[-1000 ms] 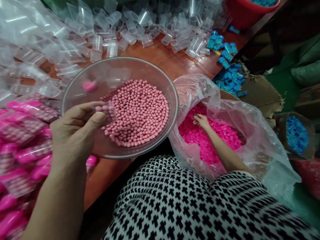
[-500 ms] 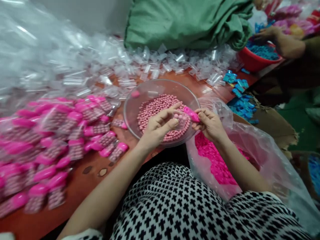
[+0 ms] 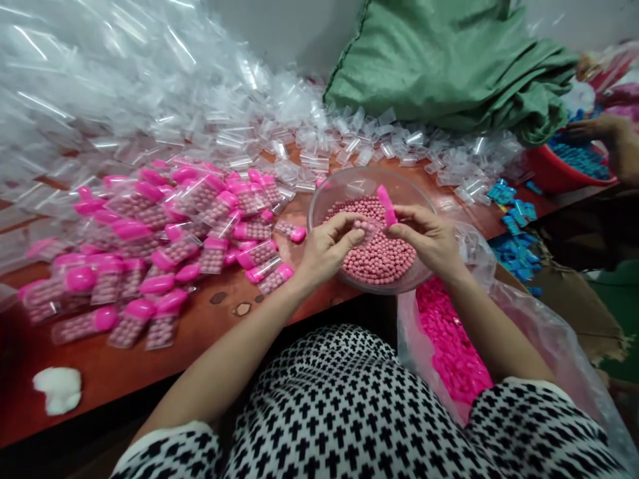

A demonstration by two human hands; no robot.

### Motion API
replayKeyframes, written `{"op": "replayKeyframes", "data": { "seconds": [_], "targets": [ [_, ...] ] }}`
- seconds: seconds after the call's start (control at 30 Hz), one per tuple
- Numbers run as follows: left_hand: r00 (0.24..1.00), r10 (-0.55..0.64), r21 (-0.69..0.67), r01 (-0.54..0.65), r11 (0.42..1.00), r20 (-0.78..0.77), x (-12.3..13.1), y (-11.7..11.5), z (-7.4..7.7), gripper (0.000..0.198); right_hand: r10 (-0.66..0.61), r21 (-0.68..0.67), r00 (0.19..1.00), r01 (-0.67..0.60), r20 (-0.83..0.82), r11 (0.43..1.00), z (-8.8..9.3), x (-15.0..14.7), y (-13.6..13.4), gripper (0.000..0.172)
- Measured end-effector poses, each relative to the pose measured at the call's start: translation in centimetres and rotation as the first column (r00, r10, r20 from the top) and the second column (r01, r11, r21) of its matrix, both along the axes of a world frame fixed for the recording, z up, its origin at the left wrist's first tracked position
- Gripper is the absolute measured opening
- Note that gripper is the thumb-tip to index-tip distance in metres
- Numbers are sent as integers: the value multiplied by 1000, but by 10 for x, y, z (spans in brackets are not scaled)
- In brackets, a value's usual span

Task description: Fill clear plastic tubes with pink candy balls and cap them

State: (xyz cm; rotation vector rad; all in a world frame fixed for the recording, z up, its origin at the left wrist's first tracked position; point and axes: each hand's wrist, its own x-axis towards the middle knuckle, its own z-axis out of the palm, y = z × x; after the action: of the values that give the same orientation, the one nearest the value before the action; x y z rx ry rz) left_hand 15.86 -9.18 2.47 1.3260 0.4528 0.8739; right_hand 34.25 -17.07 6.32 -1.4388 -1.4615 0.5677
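Over a clear bowl of pink beads, my left hand is closed on a small clear plastic case; pink beads show at its fingertips. My right hand pinches a bright pink plastic cap, held upright and apart from the case. Under my right forearm lies a plastic bag with many pink caps. Left of the bowl is a heap of bead-filled cases with pink caps.
Loose clear cases spread along the back of the red-brown table. A green sack lies behind the bowl. Blue pieces and a red basin are at the right, with another person's hand there. White wadding sits front left.
The view has swung left, so the scene sits farther right. The pink cap has turned from lying slantwise to upright and is farther from the case. Both hands keep their hold.
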Motion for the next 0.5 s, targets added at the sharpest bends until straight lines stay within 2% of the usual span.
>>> {"op": "replayKeyframes", "data": {
  "seconds": [0.1,0.23,0.33,0.5],
  "targets": [
    [996,12,146,2,989,-92,-2,4,-5,33,35,94,975,-57,220,994,17,0,8,27],
    [987,83,247,-48,968,-135,-1,4,-8,28,157,64,882,-206,444,976,29,-9,15,23],
    [976,163,301,-113,947,-146,-1,2,-6,18,209,-30,849,-223,484,974,30,-12,16,22],
    [975,175,363,-116,925,-134,-2,-2,-7,18,218,-93,838,-198,501,976,27,-12,11,19]
  ]
}}
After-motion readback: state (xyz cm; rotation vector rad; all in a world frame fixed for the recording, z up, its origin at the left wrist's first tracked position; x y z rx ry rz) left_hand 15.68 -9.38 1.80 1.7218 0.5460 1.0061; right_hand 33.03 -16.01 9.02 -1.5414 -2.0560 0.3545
